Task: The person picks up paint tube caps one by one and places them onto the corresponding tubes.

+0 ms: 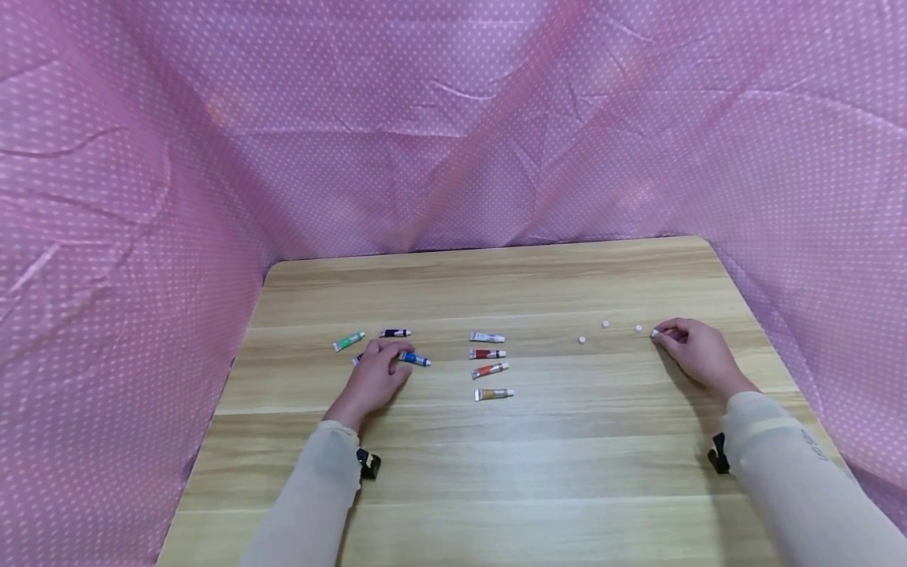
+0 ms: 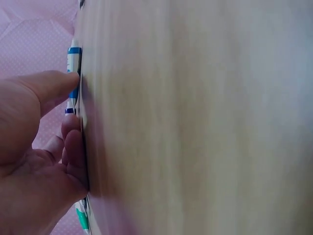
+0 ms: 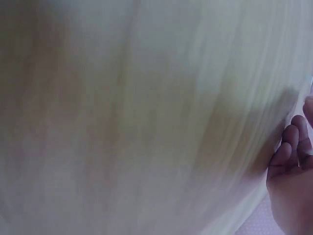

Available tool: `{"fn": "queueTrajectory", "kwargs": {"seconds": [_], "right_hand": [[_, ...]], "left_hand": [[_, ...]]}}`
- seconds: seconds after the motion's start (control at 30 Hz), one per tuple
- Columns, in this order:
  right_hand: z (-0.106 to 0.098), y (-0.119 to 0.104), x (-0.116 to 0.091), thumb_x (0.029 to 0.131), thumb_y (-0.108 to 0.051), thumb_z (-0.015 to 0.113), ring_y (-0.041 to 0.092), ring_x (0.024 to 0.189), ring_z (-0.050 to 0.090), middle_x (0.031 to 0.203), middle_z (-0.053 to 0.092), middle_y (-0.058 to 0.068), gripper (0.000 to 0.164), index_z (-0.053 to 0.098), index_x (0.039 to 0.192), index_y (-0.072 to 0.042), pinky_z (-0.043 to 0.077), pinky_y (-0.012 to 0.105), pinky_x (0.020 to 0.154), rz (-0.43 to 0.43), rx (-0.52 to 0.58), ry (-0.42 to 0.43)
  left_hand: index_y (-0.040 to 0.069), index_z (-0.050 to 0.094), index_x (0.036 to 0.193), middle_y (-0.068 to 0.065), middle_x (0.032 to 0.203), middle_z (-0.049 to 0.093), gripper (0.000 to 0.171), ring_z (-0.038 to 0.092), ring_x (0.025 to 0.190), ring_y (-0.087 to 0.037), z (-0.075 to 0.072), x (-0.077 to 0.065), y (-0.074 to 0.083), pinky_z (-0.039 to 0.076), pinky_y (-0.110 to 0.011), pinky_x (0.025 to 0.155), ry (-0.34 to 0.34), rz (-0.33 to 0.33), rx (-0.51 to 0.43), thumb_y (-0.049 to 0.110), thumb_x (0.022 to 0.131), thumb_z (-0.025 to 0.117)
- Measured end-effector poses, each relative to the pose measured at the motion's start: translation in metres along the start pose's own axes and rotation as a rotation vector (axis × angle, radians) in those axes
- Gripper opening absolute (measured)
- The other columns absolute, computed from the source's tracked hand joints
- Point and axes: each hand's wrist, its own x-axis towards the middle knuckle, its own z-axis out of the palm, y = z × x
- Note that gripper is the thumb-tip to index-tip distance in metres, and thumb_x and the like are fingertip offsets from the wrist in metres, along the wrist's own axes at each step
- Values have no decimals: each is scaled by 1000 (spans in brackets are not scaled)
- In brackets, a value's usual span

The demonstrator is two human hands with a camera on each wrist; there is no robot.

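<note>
My left hand (image 1: 373, 379) is low over a group of small paint tubes, its thumb and index finger at the near end of a blue paint tube (image 1: 415, 359). The left wrist view shows the thumb against that blue tube (image 2: 74, 59), with a purple-banded tube (image 2: 69, 110) by the other fingers, mostly hidden. A green tube (image 1: 349, 341) and a dark tube (image 1: 395, 333) lie just beyond this hand. At the right, my right hand (image 1: 697, 352) pinches a small white cap-like piece (image 1: 655, 334) at the table top. In the right wrist view its curled fingers (image 3: 292, 137) show, but not the piece.
Mid-table, a column holds a white tube (image 1: 487, 338), a red tube (image 1: 487, 354), an orange tube (image 1: 490, 370) and an ochre tube (image 1: 494, 394). Small white pieces (image 1: 605, 324) lie left of my right hand. Pink dotted cloth (image 1: 453, 181) surrounds the wooden table (image 1: 510, 472).
</note>
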Motion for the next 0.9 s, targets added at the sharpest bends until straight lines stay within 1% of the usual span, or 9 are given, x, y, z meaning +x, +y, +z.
{"fn": "queueTrajectory", "kwargs": {"seconds": [0.1, 0.17, 0.27, 0.43, 0.5, 0.63, 0.67, 0.8, 0.9], "right_hand": [[-1, -2, -2, 105, -21, 72, 4, 80, 62, 97, 79, 14, 19, 78, 113, -5, 45, 16, 71, 21, 13, 17], [-2, -4, -3, 106, -21, 71, 4, 82, 61, 99, 79, 16, 21, 77, 114, -4, 44, 14, 71, 30, 28, 27], [-4, -7, -5, 106, -23, 70, 2, 83, 60, 102, 79, 19, 23, 76, 114, -2, 44, 12, 70, 51, 58, 38], [-5, -8, -9, 103, -20, 71, -12, 78, 55, 104, 79, 22, 22, 72, 110, 0, 46, 9, 68, 110, 139, 54], [-4, -6, -11, 101, -19, 72, -15, 76, 54, 99, 79, 15, 20, 71, 108, 0, 46, 9, 68, 130, 168, 65], [-3, -2, -13, 99, -17, 73, -14, 76, 55, 89, 73, -8, 20, 71, 108, 1, 47, 8, 68, 157, 223, 83], [-3, -1, -13, 99, -16, 72, -14, 76, 54, 88, 70, -12, 21, 71, 109, 2, 47, 7, 68, 160, 233, 86], [-3, 1, -15, 100, -16, 70, -16, 77, 55, 87, 68, -19, 25, 72, 114, 5, 48, 6, 69, 168, 261, 95], [-5, -1, -17, 103, -19, 69, -17, 77, 56, 86, 66, -27, 30, 73, 120, 6, 48, 5, 70, 178, 284, 93]], "left_hand": [[26, 63, 148, -13, 150, 48, 40, 59, 110, -27, 3, -2, 2, 52, -46, 98, 12, -1, 5, 29, 109, 67], [25, 65, 145, -12, 147, 49, 36, 58, 113, -27, 4, -2, 3, 52, -46, 100, 22, -3, 7, 28, 109, 67], [23, 68, 137, -11, 141, 50, 28, 58, 110, -27, 5, -3, 5, 52, -44, 96, 33, -5, 1, 26, 109, 67], [21, 69, 129, -10, 136, 51, 21, 58, 104, -24, 6, -4, 7, 51, -40, 89, 43, 2, 1, 23, 108, 68], [21, 70, 129, -10, 136, 51, 21, 57, 104, -24, 6, -5, 8, 51, -39, 89, 43, 3, 1, 23, 108, 68], [21, 70, 128, -9, 133, 51, 20, 57, 104, -24, 8, -6, 7, 51, -38, 89, 40, -12, -11, 23, 108, 68], [20, 70, 128, -9, 132, 51, 20, 57, 104, -24, 8, -6, 7, 50, -38, 88, 39, -16, -12, 23, 108, 68], [18, 71, 127, -7, 132, 52, 20, 58, 104, -23, 9, -9, 5, 51, -38, 90, 35, -31, -37, 23, 107, 70], [16, 73, 124, -7, 129, 56, 20, 60, 104, -23, 8, -12, 3, 52, -39, 92, 41, -28, -43, 23, 106, 72]]}}
